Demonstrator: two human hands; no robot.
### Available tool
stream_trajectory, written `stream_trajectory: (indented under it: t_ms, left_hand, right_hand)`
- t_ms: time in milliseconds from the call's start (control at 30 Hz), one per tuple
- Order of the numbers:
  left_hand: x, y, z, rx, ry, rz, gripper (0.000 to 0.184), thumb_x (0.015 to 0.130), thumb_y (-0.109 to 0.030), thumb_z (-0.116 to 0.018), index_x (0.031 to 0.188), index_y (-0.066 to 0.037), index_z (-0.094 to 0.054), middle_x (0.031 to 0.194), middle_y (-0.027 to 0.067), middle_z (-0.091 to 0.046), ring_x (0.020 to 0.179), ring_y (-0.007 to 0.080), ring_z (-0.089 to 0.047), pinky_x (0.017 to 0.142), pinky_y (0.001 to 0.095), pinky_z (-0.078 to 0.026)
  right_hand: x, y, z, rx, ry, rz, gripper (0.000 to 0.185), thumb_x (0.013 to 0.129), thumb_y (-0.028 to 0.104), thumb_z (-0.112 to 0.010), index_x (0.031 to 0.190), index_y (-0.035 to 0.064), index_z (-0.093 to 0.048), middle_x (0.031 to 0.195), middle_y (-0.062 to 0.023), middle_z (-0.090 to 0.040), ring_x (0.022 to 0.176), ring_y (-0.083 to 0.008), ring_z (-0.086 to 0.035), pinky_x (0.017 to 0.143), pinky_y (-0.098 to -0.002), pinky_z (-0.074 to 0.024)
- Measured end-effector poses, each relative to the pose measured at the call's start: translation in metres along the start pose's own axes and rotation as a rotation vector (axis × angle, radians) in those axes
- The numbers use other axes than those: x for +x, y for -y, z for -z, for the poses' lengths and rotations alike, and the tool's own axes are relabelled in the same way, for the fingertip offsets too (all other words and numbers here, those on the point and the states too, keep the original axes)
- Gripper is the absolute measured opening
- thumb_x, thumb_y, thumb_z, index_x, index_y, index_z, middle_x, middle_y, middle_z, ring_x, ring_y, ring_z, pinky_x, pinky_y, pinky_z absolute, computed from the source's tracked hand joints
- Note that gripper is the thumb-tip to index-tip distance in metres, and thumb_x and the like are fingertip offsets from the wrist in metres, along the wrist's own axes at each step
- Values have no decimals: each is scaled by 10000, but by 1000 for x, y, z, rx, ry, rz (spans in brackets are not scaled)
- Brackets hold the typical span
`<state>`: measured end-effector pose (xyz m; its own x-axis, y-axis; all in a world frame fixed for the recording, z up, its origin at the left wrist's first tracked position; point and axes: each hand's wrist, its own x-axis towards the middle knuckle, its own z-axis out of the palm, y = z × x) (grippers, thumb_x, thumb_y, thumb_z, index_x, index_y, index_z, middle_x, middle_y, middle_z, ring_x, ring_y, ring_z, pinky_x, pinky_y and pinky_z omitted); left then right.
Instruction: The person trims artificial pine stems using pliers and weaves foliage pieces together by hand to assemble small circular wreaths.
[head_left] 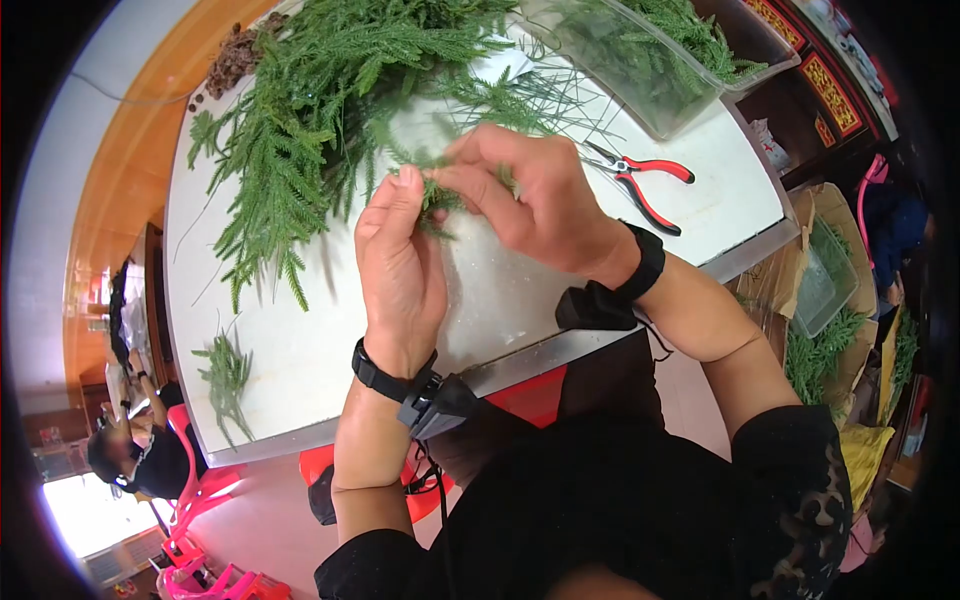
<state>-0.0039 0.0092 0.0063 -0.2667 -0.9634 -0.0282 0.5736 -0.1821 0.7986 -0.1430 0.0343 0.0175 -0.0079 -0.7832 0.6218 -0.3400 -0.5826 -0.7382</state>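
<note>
My left hand (398, 250) and my right hand (535, 200) meet above the middle of the white table (480, 290). Both are closed, with thumbs and fingertips pinching a small green artificial pine sprig (440, 205), partly hidden behind the fingers. Just beyond them spreads a big heap of green pine branches (300, 110). To the right of my right hand lie red-and-black handled pliers (650, 185), their jaws pointing toward the hand. Thin green wire stems (560, 95) are scattered behind my right hand.
A clear plastic bin (690, 95) with more greenery stands at the back right. One loose sprig (228, 380) lies near the left edge. Brown pine cones (240, 60) sit at the back left. A cardboard box (800, 290) of greenery is at right. Another person (150, 450) sits at far left.
</note>
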Motion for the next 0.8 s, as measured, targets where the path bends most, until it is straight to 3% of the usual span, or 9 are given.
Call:
stream_trajectory:
  t_ms: [33, 167, 433, 467, 533, 567, 667, 700, 800]
  left_hand:
    - [-1, 0, 0, 0, 3, 2, 162, 905, -205, -580, 900, -48, -615, 844, 7, -608, 757, 78, -487, 688, 242, -389]
    - [-2, -3, -1, 213, 14, -146, 147, 883, -193, -613, 895, -46, -615, 833, 3, -610, 732, 71, -489, 682, 220, -381]
    - [2, -9, 0, 179, 39, -28, 103, 823, -112, -682, 865, -40, -620, 814, -13, -587, 696, 79, -488, 661, 214, -388]
    - [3, -7, 3, 368, 33, -200, 111, 809, -93, -692, 873, -37, -620, 814, -9, -586, 707, 79, -493, 661, 212, -393]
    - [4, -6, 9, 745, 21, -542, 143, 782, -55, -712, 889, -31, -620, 815, -1, -586, 728, 80, -503, 660, 209, -402]
    - [5, -7, 9, 747, 21, -541, 143, 782, -55, -712, 889, -31, -620, 815, -1, -586, 728, 80, -503, 660, 209, -402]
    - [6, -8, 10, 1049, 82, -743, 185, 767, -25, -715, 921, -12, -613, 858, 24, -601, 756, 84, -528, 676, 199, -412]
    - [6, -7, 9, 1048, 84, -741, 185, 767, -25, -715, 921, -12, -613, 858, 24, -601, 756, 84, -528, 676, 199, -412]
    - [4, -9, 3, 456, 54, -202, 189, 770, -22, -710, 928, 7, -608, 887, 42, -608, 759, 86, -547, 691, 203, -431]
  right_hand:
    - [-1, 3, 0, 153, 26, -258, 104, 845, 114, -614, 809, 17, -607, 614, -24, -564, 504, -87, -474, 458, -229, -376]
    - [3, -2, 7, 416, 53, -520, 165, 866, 157, -598, 785, 12, -595, 588, 3, -548, 508, -27, -441, 449, -203, -342]
    - [4, 4, 10, 390, 22, -430, 194, 869, 191, -594, 765, 26, -592, 592, 19, -528, 492, -27, -409, 449, -199, -317]
    - [5, 3, 11, 393, 21, -431, 194, 869, 191, -594, 765, 26, -592, 592, 19, -528, 492, -27, -409, 449, -199, -317]
    - [8, 4, 16, 624, 114, -677, 206, 867, 206, -595, 754, 35, -586, 599, 27, -518, 485, -31, -395, 457, -202, -323]
    - [9, 4, 18, 739, 162, -798, 212, 867, 214, -596, 748, 39, -583, 603, 30, -514, 481, -33, -388, 461, -204, -326]
    - [11, 2, 23, 736, 148, -795, 225, 865, 229, -597, 738, 45, -574, 606, 33, -505, 479, -37, -381, 465, -210, -335]
    - [11, 2, 24, 733, 142, -795, 231, 864, 236, -597, 732, 48, -570, 608, 34, -501, 478, -38, -378, 467, -213, -339]
    - [10, -3, 21, 634, 103, -721, 233, 864, 239, -595, 738, 45, -571, 608, 30, -502, 485, -41, -392, 470, -211, -351]
